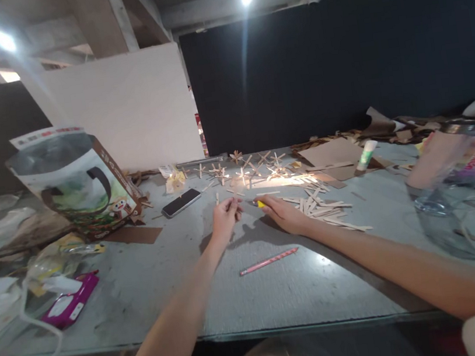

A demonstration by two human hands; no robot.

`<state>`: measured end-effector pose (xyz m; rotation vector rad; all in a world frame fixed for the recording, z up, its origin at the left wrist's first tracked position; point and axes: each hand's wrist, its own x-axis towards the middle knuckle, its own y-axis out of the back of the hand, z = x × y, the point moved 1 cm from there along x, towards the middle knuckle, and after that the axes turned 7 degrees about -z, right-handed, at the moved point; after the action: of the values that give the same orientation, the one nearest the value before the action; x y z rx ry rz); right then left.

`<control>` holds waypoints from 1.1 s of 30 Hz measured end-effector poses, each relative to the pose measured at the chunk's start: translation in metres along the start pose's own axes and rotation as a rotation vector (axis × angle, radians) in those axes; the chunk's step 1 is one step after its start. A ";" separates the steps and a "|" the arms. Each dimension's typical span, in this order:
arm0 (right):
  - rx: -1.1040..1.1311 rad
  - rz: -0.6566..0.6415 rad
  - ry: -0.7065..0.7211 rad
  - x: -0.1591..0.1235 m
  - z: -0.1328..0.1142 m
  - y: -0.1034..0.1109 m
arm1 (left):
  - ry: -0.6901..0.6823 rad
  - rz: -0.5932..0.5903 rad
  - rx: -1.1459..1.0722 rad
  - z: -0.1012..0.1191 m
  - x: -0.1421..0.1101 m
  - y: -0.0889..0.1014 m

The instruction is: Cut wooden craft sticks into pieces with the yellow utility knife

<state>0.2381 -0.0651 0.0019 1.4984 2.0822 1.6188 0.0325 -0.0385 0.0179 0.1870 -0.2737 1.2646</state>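
My right hand [284,214] is closed around a small yellow-handled cutter [260,203]. A thin grey blade seems to point left from it, towards my other hand. The fingers of my left hand [225,218] are pinched together, and what they hold is too small to make out. Just beyond those fingers is a short wooden stick [217,197]. Flat wooden sticks [319,208] lie in a loose pile beside my right hand. Farther back stand several star-shaped pieces made of crossed sticks [244,176]. A pink striped pencil [269,261] rests on the table in front of my hands.
A phone [181,203] lies left of my hands, near a large printed bag [84,188]. A purple device [71,300] with a white cable is at the left edge. Cardboard [331,156], a glue stick [366,156] and a clear plastic container [440,220] occupy the right side.
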 end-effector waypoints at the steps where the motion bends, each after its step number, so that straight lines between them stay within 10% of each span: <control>1: -0.005 -0.004 0.009 0.000 -0.001 -0.001 | -0.003 -0.015 -0.001 0.000 -0.001 -0.001; 33: 0.030 0.131 0.044 0.001 0.010 -0.006 | -0.031 -0.243 0.106 0.002 -0.008 -0.009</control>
<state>0.2400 -0.0577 -0.0065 1.6553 2.0799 1.6866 0.0390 -0.0496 0.0176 0.3217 -0.2037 1.0361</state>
